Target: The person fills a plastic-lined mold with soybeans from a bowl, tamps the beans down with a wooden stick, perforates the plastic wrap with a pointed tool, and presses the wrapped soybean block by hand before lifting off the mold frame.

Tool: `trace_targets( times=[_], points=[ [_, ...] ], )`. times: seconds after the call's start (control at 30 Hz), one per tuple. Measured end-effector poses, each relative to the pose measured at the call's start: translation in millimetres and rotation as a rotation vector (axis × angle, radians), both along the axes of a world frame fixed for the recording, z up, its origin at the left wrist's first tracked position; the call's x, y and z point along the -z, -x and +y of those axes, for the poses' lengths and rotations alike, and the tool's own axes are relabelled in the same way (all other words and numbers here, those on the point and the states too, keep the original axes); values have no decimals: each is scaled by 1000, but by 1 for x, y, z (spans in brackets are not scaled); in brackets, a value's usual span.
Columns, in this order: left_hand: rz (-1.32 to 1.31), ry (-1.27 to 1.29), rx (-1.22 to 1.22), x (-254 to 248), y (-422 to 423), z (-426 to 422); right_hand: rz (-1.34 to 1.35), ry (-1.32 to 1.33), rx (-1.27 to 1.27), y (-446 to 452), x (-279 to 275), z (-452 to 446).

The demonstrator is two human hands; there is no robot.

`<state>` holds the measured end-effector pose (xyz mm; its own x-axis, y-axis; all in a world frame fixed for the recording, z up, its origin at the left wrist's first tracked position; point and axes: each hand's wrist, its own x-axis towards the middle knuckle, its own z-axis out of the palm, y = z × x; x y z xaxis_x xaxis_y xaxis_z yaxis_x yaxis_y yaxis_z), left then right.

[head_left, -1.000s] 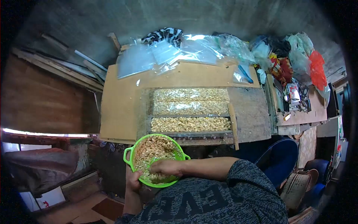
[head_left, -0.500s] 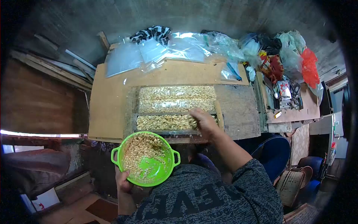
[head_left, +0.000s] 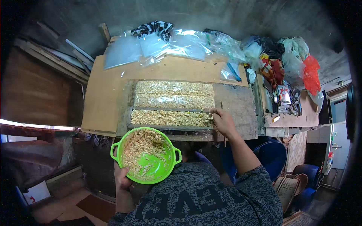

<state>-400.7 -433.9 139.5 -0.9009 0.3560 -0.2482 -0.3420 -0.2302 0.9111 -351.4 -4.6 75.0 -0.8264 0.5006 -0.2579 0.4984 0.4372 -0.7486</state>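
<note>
- Left hand (head_left: 123,177): fingers clamped on rim of green basin (head_left: 154,165)
- Right hand (head_left: 223,122): at right end of lower flake strip (head_left: 166,118); cannot tell if fingers touch each other

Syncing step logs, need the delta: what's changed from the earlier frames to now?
Right hand left the bowl, carried a clump forward and right, and is now at the right end of the near row; can't tell if any clump remains in its fingers. Stick looks narrower, perhaps tipped on edge. Unchanged: left hand holding the bowl, two far rows.
</note>
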Motion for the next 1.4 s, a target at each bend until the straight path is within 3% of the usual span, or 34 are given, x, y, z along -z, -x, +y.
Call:
trace_targets(
  times=[0.2,0.3,0.4,0.53,0.6,0.67,0.8,0.87,0.93,1.0,1.13,1.2,1.27,1.4],
  points=[
    [-22,11,-42,3,-7,9,36,-180,-83,-3,-13,0],
    [-66,-15,-77,0,-10,15,28,-86,-37,-1,-19,-3],
    [-58,4,-76,2,-12,14,87,-213,-100,1,-24,-7],
    [-121,-50,-145,0,-20,21,84,-163,-80,2,-28,-14],
    [-103,-39,-160,6,-21,23,233,-259,-93,4,-31,-19],
    [-39,77,-104,20,-21,15,200,-195,-103,7,-41,-32],
    [-147,41,-189,15,-31,23,282,-73,-202,9,-53,-72],
    [-129,22,-196,10,-34,31,150,507,-224,7,-55,-104],
    [-111,-7,-192,9,-37,39,51,879,-210,7,-52,-133],
    [-94,48,-219,-1,-40,48,-21,1034,-149,7,-37,-163],
    [38,148,-117,4,-43,51,-5,844,-258,17,4,-203],
    [46,99,-86,8,-46,54,-6,758,-277,21,-1,-216],
    [16,100,-98,11,-49,52,-25,625,-490,23,-15,-226],
    [41,228,-72,-1,-47,56,-45,800,-604,21,-9,-244]
  ],
)
